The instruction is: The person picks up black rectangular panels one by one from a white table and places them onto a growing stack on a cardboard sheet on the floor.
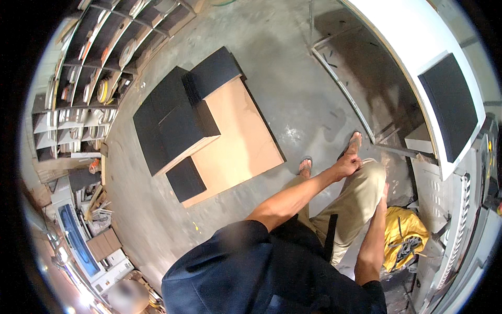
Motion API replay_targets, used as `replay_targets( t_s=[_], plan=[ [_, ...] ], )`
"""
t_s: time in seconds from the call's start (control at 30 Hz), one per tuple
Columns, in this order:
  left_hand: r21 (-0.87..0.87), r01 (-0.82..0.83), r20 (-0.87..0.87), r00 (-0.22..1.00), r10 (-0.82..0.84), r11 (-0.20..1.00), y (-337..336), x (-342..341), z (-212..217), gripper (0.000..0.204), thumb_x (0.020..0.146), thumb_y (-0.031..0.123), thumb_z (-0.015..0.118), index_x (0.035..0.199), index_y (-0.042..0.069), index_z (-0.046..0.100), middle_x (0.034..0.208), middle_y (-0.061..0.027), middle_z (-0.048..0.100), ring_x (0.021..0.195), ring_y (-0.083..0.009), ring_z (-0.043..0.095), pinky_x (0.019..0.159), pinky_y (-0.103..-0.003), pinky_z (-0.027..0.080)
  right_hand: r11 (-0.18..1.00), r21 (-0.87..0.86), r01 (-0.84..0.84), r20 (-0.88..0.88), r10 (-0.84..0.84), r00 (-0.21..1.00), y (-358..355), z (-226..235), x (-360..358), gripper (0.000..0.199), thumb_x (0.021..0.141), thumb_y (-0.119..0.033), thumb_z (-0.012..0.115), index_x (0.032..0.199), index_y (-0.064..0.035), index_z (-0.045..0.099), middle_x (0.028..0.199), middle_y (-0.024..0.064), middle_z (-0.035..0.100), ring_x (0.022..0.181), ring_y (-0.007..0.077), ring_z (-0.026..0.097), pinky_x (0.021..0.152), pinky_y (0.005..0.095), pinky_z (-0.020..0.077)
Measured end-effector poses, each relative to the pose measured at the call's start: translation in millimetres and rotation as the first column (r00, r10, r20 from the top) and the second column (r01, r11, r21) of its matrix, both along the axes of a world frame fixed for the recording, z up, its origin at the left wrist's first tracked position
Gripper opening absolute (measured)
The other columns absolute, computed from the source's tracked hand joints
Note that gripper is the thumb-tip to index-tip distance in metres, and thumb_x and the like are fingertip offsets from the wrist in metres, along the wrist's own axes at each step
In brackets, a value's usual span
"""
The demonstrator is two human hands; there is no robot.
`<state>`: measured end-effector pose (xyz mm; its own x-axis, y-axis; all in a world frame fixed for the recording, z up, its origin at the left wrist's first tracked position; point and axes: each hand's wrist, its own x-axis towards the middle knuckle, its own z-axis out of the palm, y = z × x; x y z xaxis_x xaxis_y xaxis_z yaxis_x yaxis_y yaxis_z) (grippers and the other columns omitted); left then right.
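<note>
My left hand [347,166] is at the raised knee of my beige trousers [361,191], its fingers closed on the cloth. On the knee's other side lies my right hand [385,192]; the leg hides most of its fingers. To the left, away from both hands, a large tan board [243,136] with dark edges lies on the grey floor. Black panels [175,118] rest on it and overhang its left side, one standing higher than the others. A smaller black piece [186,179] lies at its near left corner.
A rack of edging rolls [99,68] lines the far left. At right stands a white-topped table [402,31] on a metal frame, with a black panel [449,104] on top. A yellow bag [401,230] sits beside my right forearm, near a grey machine [436,199].
</note>
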<state>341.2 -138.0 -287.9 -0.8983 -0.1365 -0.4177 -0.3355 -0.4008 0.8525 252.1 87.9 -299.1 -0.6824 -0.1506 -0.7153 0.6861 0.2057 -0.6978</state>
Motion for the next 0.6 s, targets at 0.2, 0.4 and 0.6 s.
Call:
replay_targets(
  t_s=[0.2,0.4,0.6],
  plan=[
    [-0.188,-0.136,-0.104,0.988,0.118,0.973,6,-1,2,0.009,0.087,0.008,0.059,0.09,0.001,0.064,0.089,-0.0092,0.066,0.085,-0.0177,0.06,0.079,-0.031,0.046,1.0,-0.014,-0.012,0.025,0.012,1.0,7,0,0,0.051,0.096,-0.049,0.046,0.116,-0.0038,0.06,0.107,0.0089,0.065,0.091,0.0187,0.062,0.082,0.0337,0.05],
    [-0.315,-0.194,-0.098,0.98,0.171,0.929,18,-8,-52,0.01,0.086,0.009,0.06,0.084,-0.001,0.063,0.085,-0.0122,0.066,0.082,-0.0213,0.061,0.076,-0.034,0.047,0.998,-0.029,-0.051,0.044,0.052,0.998,-5,7,-1,0.05,0.097,-0.047,0.043,0.12,-0.0061,0.057,0.112,0.0086,0.063,0.096,0.0196,0.061,0.085,0.0346,0.0492],
    [-0.37,-0.206,0.027,0.972,0.232,0.906,0,11,-19,0.015,0.086,0.013,0.056,0.084,-0.001,0.063,0.084,-0.0169,0.065,0.08,-0.0256,0.062,0.075,-0.037,0.048,0.994,-0.056,-0.096,0.085,0.1,0.991,-19,13,14,0.048,0.097,-0.046,0.041,0.125,-0.0083,0.054,0.116,0.0082,0.061,0.1,0.0205,0.06,0.088,0.0355,0.0484]
  ],
)
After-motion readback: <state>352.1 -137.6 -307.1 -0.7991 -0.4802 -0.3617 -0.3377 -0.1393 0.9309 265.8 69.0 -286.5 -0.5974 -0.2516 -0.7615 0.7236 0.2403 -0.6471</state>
